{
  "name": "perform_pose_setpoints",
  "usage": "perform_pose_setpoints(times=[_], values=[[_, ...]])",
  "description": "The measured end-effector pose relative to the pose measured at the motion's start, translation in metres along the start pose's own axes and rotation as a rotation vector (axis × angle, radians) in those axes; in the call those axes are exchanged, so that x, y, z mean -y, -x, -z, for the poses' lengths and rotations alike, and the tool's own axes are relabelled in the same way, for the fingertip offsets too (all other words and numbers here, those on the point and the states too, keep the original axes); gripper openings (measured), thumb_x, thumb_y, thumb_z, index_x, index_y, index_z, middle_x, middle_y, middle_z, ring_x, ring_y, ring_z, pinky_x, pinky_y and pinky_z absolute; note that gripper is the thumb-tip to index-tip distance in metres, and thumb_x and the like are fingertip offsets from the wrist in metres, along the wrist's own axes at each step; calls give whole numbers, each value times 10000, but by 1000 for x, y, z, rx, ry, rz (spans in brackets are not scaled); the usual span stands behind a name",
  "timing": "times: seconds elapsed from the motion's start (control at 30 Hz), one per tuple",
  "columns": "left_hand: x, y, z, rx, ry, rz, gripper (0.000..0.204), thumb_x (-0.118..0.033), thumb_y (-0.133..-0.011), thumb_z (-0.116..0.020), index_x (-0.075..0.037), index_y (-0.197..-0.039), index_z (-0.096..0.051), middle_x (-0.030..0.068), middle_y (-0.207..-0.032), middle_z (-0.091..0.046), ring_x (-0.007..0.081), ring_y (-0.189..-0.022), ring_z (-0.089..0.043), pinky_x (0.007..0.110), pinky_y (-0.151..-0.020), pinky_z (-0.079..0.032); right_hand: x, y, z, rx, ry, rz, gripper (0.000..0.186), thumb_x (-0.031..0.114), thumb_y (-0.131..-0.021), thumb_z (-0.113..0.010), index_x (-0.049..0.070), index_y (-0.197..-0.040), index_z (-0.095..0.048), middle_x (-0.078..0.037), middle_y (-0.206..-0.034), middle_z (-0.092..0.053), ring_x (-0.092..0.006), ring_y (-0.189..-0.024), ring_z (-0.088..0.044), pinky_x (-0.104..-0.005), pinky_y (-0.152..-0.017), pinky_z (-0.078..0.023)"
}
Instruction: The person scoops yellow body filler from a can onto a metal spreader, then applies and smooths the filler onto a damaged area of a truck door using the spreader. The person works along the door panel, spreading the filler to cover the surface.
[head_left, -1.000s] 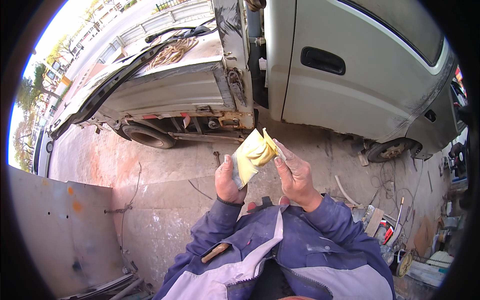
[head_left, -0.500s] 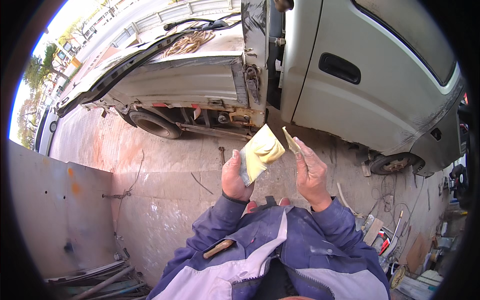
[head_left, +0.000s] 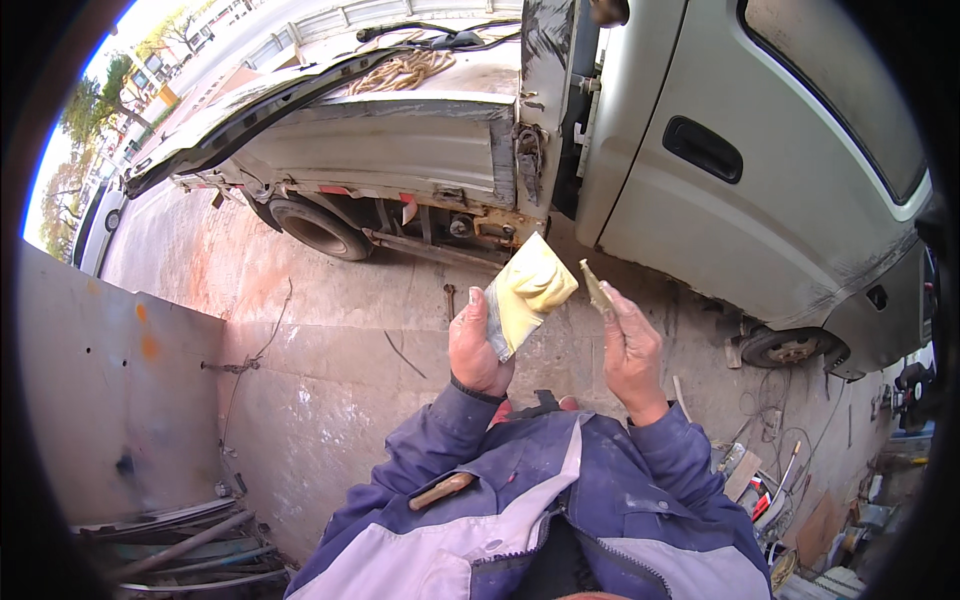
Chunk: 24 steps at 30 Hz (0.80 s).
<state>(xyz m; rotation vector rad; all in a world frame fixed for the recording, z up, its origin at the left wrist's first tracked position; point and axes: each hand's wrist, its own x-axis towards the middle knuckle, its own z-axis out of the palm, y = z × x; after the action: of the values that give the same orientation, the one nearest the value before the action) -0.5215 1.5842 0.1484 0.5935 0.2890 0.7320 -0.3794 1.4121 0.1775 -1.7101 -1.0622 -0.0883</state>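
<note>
Left hand (head_left: pixel 480 345): closed on the lower left of the palette (head_left: pixel 499 328), thumb up along the near side, the far fingers hidden beneath it. Right hand (head_left: pixel 633 345): fingers nearly straight and close together, pinching the thin spreader (head_left: pixel 594 288) at its lower end. Your two hands stand apart, with a gap between spreader and palette; the blade touches nothing

Palette is held up in front of you, over the concrete floor (head_left: pixel 340 370), short of the truck (head_left: pixel 400 150). Yellow paste (head_left: pixel 540 282) sits in a thick, folded mound toward its far right, with a thinner smear nearer your left thumb

Step looks like working the paste. To do it well: brace the palette firmly from below, lay the blade low, press with even force, fold from the rim inward, scrape both faces clean, and turn the mound until the colour is uniform. Watch the right edge, where paste could slip off
</note>
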Motion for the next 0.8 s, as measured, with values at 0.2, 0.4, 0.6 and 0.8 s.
perform_pose_setpoints(times=[0.2, 0.4, 0.6, 0.8], values=[[8, 7, -17, -31, -86, 0, 626, -459, -1230, -495, 105, -1471, -618, 204, -1417, -743, 311, -1258, -761, 450, -1084, -606, 18, -17, 2, 48, 205, 296, 500, 25, -964, -747, 198, -1429, -803, -147, -1517, -682, -404, -1407, -609, -535, -1231, -487], [-2, -5, -16, -141, -129, -162, 628, -476, -1224, -528, 111, -1385, -682, 169, -1309, -778, 236, -1129, -768, 385, -1017, -599, 13, 4, -16, 255, 163, 409, 467, 25, -930, -753, 203, -1356, -822, -121, -1404, -723, -373, -1343, -655, -560, -1207, -515], [-11, -4, -13, -72, -775, -501, 625, -470, -1229, -518, 101, -1318, -755, 184, -1240, -789, 259, -1098, -758, 339, -963, -559, 14, -14, 0, 29, -188, 63, 366, -62, -1057, -683, 76, -1385, -766, -145, -1313, -768, -309, -1191, -754, -397, -1030, -600], [-3, 7, -34, 53, -1155, -730, 532, -364, -1233, -497, 88, -1377, -739, 255, -1241, -766, 381, -1136, -754, 438, -998, -579, 22, -11, -16, 189, -184, 163, 444, -104, -982, -690, 61, -1389, -759, -166, -1326, -760, -349, -1197, -744, -431, -1020, -608]])
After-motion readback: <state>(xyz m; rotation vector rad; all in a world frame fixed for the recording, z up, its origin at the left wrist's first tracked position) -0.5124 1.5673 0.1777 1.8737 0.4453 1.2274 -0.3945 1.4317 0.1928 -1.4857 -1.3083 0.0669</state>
